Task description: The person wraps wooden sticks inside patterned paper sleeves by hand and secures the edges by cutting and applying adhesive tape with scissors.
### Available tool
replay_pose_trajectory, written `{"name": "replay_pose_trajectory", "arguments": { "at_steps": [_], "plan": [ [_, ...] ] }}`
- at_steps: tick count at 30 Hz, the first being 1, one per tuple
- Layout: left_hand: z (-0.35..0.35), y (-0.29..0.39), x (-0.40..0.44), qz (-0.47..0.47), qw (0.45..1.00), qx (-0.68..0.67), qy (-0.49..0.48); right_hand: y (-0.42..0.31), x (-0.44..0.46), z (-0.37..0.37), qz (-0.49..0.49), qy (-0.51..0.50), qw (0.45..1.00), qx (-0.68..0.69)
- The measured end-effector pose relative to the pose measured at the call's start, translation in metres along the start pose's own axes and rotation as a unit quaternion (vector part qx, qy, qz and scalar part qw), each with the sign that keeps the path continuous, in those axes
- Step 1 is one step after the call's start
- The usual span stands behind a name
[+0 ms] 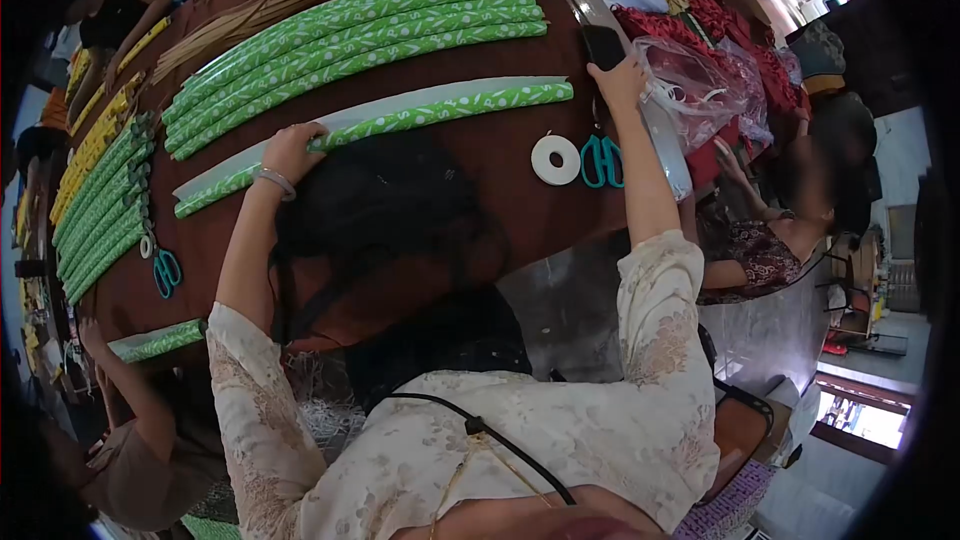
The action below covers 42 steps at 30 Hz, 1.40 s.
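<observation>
My left hand [292, 151] is closed on a green patterned roll [430, 112] that lies across the brown tabletop, with a pale sheet edge along its far side. My right hand [620, 80] holds a dark phone [603, 46] near the table's right edge. A white tape roll [555, 160] and teal-handled scissors [601, 162] lie between the green roll's right end and my right forearm. A black bag [385, 205] rests on the table just in front of me, touching the near side of the roll.
Several finished green rolls [350, 45] lie beyond, with thin brown sticks [290, 0] behind them. More green rolls [105, 210], yellow rolls [95, 145] and scissors [166, 272] are at the left. Co-workers sit on both sides; plastic bags [685, 85] cover the right side.
</observation>
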<state>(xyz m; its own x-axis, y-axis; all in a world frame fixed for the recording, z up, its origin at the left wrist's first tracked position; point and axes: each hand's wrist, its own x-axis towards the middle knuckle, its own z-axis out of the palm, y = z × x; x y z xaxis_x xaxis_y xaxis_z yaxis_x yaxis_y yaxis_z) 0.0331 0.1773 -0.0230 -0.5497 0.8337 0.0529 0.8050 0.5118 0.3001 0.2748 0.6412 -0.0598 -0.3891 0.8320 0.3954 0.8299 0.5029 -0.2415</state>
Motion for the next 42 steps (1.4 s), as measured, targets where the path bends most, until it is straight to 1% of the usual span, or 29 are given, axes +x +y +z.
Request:
{"name": "replay_pose_trajectory", "arguments": {
  "at_steps": [2, 4, 5, 7, 9, 11, 12, 14, 16, 18, 19, 21, 22, 24, 26, 27, 28, 29, 30, 31, 32, 33, 34, 37, 39, 41, 42],
  "plan": [
    [-0.003, 0.004, 0.001, -0.022, 1.0, 0.001, -0.019, -0.003, 0.006, 0.011, -0.019, -0.006, 1.0, 0.021],
    [-0.004, 0.004, 0.002, -0.022, 0.999, -0.003, -0.022, 0.004, 0.017, 0.029, -0.097, 0.04, 0.993, 0.06],
    [-0.004, 0.004, 0.0, -0.02, 0.999, -0.008, -0.029, 0.009, 0.025, 0.032, -0.1, 0.038, 0.992, 0.061],
    [-0.003, 0.003, -0.003, -0.013, 1.0, -0.011, -0.021, 0.011, 0.028, 0.021, -0.117, -0.048, 0.986, 0.108],
    [-0.003, 0.003, -0.003, -0.002, 1.0, -0.014, -0.009, 0.003, 0.018, 0.007, -0.1, -0.06, 0.99, 0.084],
    [-0.003, 0.0, -0.005, -0.011, 1.0, -0.014, -0.02, -0.01, 0.005, -0.002, -0.194, 0.008, 0.968, 0.162],
    [-0.002, -0.001, -0.004, -0.011, 1.0, -0.016, -0.02, -0.031, -0.017, -0.013, -0.241, 0.072, 0.942, 0.22],
    [0.001, -0.003, -0.004, 0.003, 1.0, -0.015, -0.021, -0.071, -0.056, -0.046, -0.333, -0.037, 0.891, 0.307],
    [0.0, 0.0, -0.006, -0.002, 1.0, -0.016, -0.027, -0.098, -0.087, -0.053, -0.45, -0.101, 0.829, 0.314],
    [-0.002, 0.006, -0.006, -0.008, 0.999, -0.016, -0.027, -0.117, -0.112, -0.05, -0.478, -0.125, 0.83, 0.258],
    [-0.003, 0.007, -0.007, -0.015, 0.999, -0.009, -0.032, -0.124, -0.116, -0.047, -0.483, -0.152, 0.819, 0.269],
    [-0.004, 0.006, -0.01, -0.027, 0.999, -0.003, -0.034, -0.129, -0.116, -0.039, -0.482, -0.16, 0.82, 0.265],
    [-0.004, 0.004, -0.01, -0.018, 0.999, -0.013, -0.031, -0.132, -0.115, -0.036, -0.479, -0.167, 0.822, 0.259],
    [-0.005, -0.001, -0.012, -0.011, 0.999, -0.024, -0.027, -0.132, -0.113, -0.034, -0.491, -0.151, 0.825, 0.235],
    [-0.012, -0.009, -0.015, -0.024, 0.98, -0.189, -0.053, -0.132, -0.114, -0.033, -0.498, -0.136, 0.83, 0.209],
    [-0.015, -0.015, -0.019, -0.025, 0.98, -0.19, -0.055, -0.131, -0.115, -0.033, -0.5, -0.116, 0.834, 0.203],
    [-0.018, -0.026, -0.025, -0.027, 0.984, -0.165, -0.056, -0.131, -0.118, -0.034, -0.501, -0.098, 0.837, 0.198],
    [-0.02, -0.036, -0.034, -0.033, 0.988, -0.139, -0.057, -0.13, -0.119, -0.036, -0.504, -0.103, 0.834, 0.2],
    [-0.021, -0.049, -0.046, -0.07, 0.983, -0.157, -0.058, -0.13, -0.119, -0.038, -0.486, -0.116, 0.846, 0.187],
    [-0.023, -0.061, -0.057, -0.087, 0.982, -0.154, -0.06, -0.132, -0.122, -0.039, -0.47, -0.131, 0.855, 0.178],
    [-0.025, -0.074, -0.067, -0.027, 0.99, -0.128, -0.044, -0.131, -0.123, -0.036, -0.478, -0.109, 0.851, 0.188],
    [-0.029, -0.085, -0.082, 0.033, 0.994, -0.101, -0.028, -0.132, -0.122, -0.037, -0.478, -0.121, 0.849, 0.188],
    [-0.036, -0.085, -0.097, -0.01, 0.999, -0.046, -0.025, -0.132, -0.121, -0.039, -0.479, -0.132, 0.847, 0.187],
    [-0.04, -0.096, -0.123, -0.072, 0.997, -0.001, -0.006, -0.133, -0.117, -0.036, -0.473, -0.167, 0.847, 0.179],
    [-0.034, -0.093, -0.126, -0.063, 0.998, 0.008, 0.009, -0.135, -0.118, -0.037, -0.479, -0.162, 0.843, 0.183],
    [-0.028, -0.081, -0.128, -0.113, 0.992, 0.039, 0.039, -0.133, -0.119, -0.038, -0.475, -0.152, 0.848, 0.179],
    [-0.028, -0.077, -0.128, -0.103, 0.993, 0.035, 0.038, -0.132, -0.118, -0.035, -0.472, -0.154, 0.85, 0.178]
  ]
}}
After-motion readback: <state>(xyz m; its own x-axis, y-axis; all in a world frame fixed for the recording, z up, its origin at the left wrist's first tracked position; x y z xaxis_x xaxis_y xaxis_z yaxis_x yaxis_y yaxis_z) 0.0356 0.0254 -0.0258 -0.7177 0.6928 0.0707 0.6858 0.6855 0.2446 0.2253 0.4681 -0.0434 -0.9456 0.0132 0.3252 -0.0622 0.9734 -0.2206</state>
